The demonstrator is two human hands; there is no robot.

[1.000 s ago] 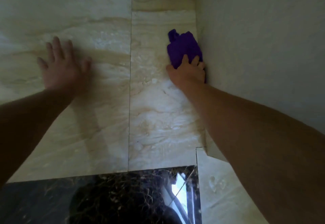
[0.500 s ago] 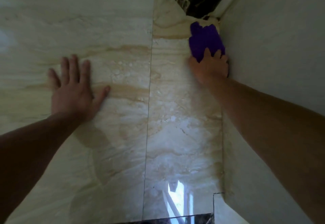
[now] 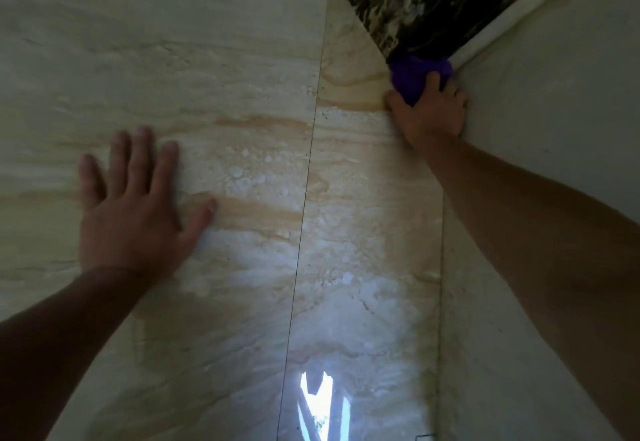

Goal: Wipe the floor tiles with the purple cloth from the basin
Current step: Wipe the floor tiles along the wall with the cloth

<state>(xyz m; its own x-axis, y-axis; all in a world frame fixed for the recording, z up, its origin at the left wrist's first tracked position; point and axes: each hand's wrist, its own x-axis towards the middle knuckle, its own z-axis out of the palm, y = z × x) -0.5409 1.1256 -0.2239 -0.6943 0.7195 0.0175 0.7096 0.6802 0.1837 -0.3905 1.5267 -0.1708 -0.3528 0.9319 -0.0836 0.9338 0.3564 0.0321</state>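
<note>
A crumpled purple cloth (image 3: 414,75) is pressed onto the glossy beige floor tiles (image 3: 214,60) in the far right corner, where the floor meets the wall and a dark tile. My right hand (image 3: 429,113) lies on the cloth's near side, fingers closed over it, and hides part of it. My left hand (image 3: 135,208) rests flat on the left tile, fingers spread, holding nothing. No basin is in view.
A pale wall (image 3: 554,101) runs along the right side, right beside my right arm. A dark marbled tile (image 3: 426,1) fills the top right corner. A thin grout line (image 3: 304,205) splits the floor. Window light reflects on the floor (image 3: 322,402) at the bottom.
My right hand has pushed the cloth farther forward along the wall, into the corner by the dark tile. My left hand stays flat on the floor as the view moves forward.
</note>
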